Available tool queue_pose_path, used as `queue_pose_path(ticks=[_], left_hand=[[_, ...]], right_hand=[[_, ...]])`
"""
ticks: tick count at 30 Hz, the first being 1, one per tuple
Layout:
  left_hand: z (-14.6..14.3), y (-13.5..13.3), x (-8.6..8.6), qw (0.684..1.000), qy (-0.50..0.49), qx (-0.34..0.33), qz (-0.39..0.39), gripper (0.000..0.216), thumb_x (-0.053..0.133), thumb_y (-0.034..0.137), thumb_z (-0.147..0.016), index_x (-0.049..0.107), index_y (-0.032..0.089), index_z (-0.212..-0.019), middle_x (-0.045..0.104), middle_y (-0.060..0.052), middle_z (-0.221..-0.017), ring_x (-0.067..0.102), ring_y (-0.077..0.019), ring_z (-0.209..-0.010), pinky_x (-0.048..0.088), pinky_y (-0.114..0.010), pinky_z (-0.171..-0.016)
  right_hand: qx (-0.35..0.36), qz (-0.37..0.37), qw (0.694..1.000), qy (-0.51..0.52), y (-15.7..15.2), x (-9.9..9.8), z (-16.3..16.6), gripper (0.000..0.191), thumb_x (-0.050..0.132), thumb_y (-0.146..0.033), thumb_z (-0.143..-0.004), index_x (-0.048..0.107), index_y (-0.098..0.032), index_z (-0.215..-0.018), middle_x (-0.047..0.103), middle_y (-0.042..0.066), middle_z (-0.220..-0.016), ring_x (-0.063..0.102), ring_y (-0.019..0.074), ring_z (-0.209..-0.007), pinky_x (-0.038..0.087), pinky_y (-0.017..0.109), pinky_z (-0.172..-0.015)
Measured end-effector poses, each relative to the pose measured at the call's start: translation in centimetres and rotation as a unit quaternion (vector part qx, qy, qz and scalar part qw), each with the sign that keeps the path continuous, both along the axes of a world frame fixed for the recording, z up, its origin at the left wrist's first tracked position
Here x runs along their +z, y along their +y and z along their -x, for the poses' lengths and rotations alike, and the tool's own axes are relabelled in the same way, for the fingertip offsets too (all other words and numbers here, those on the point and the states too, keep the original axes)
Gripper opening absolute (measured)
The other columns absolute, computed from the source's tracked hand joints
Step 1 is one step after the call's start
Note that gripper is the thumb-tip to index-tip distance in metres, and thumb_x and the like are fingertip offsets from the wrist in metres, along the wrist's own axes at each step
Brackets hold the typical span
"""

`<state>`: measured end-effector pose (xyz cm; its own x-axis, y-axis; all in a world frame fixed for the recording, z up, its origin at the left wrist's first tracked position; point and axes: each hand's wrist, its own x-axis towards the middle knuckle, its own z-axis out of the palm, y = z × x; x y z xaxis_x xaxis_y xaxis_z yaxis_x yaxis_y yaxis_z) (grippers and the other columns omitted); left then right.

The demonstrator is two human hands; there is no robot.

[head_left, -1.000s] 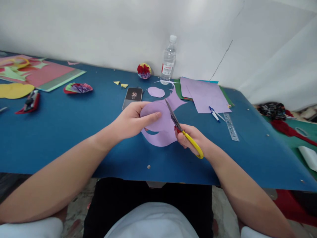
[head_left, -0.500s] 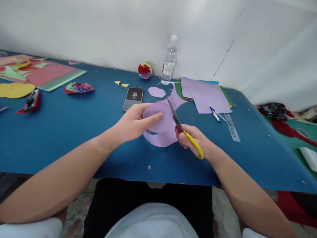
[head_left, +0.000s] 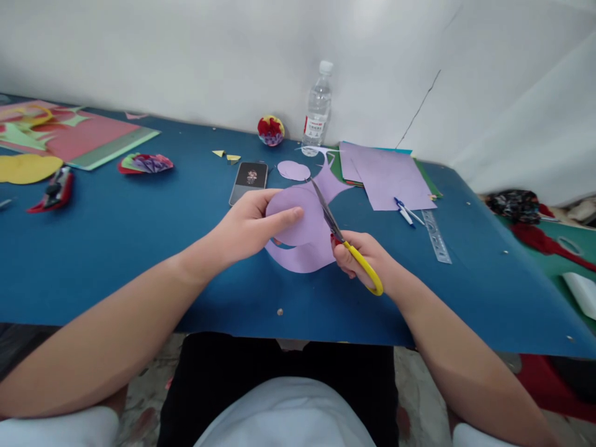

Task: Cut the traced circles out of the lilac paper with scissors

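My left hand (head_left: 258, 222) pinches a sheet of purple paper (head_left: 302, 257), its thumb lying across a rounded, partly cut-out disc (head_left: 291, 202). A curved gap parts the disc's lower edge from the strip below. In my right hand (head_left: 356, 254) are scissors (head_left: 364, 267) with yellow handles, the fingers wrapped round the loops. Their blades point up and to the left, along the disc's right edge. Behind the sheet lie cut purple circles (head_left: 293, 170), and a phone (head_left: 250, 180) rests just beyond my left hand.
A water bottle (head_left: 317, 112) and a colourful paper ball (head_left: 270, 131) stand by the wall. On the right are stacked purple sheets (head_left: 386, 177), pens (head_left: 404, 212) and a ruler (head_left: 436, 237). Leftward lie a folded paper piece (head_left: 146, 164), a red stapler-like tool (head_left: 54, 191) and yellow paper circles (head_left: 30, 169).
The disc has tilted slightly in my left hand, and the scissor blades have shifted a little along its right edge. Both hands keep their hold.
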<state>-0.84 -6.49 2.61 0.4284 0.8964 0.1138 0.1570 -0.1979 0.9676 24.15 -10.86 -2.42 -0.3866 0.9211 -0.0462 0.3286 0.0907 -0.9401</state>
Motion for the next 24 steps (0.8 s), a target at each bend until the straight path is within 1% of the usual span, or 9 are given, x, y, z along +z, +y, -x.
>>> queue_pose_path(ticks=[7, 13, 20, 24], left_hand=[[-0.06, -0.16, 0.21, 1.0, 0.001, 0.01, -0.002, 0.033, 0.077, 0.049, -0.088, 0.08, 0.017, -0.097, 0.075, -0.006, -0.086, 0.068, -0.0189, -0.076, 0.056, -0.027, -0.063], [-0.07, -0.12, 0.0, 1.0, -0.014, 0.019, 0.003, 0.034, 0.078, 0.049, -0.087, 0.081, 0.018, -0.101, 0.077, -0.006, -0.089, 0.07, -0.0196, -0.077, 0.056, -0.027, -0.062], [0.02, 0.05, -0.15, 0.999, -0.026, 0.026, 0.008, 0.033, 0.08, 0.048, -0.086, 0.081, 0.019, -0.101, 0.077, -0.005, -0.087, 0.069, -0.0193, -0.076, 0.054, -0.025, -0.059], [0.03, 0.1, -0.15, 0.999, -0.026, 0.022, 0.008, 0.032, 0.08, 0.048, -0.086, 0.08, 0.018, -0.099, 0.077, -0.005, -0.087, 0.069, -0.0188, -0.075, 0.053, -0.025, -0.058]], right_hand=[[-0.009, 0.0, 1.0, -0.003, 0.12, -0.01, -0.1, 0.064, 0.061, -0.085, -0.085, 0.053, -0.022, -0.079, 0.043, -0.004, -0.063, 0.04, 0.013, -0.056, 0.029, 0.028, -0.05], [-0.012, -0.006, 1.0, -0.012, 0.09, 0.36, -0.03, 0.064, 0.061, -0.085, -0.085, 0.052, -0.022, -0.077, 0.044, -0.003, -0.062, 0.04, 0.013, -0.057, 0.029, 0.028, -0.05], [-0.007, -0.012, 1.0, -0.005, 0.13, 0.27, -0.1, 0.061, 0.063, -0.081, -0.088, 0.051, -0.022, -0.075, 0.043, -0.004, -0.062, 0.039, 0.012, -0.056, 0.027, 0.028, -0.051], [-0.007, -0.015, 1.0, -0.009, 0.13, 0.35, -0.05, 0.061, 0.062, -0.081, -0.088, 0.05, -0.022, -0.076, 0.043, -0.004, -0.062, 0.039, 0.0122, -0.056, 0.028, 0.028, -0.051]])
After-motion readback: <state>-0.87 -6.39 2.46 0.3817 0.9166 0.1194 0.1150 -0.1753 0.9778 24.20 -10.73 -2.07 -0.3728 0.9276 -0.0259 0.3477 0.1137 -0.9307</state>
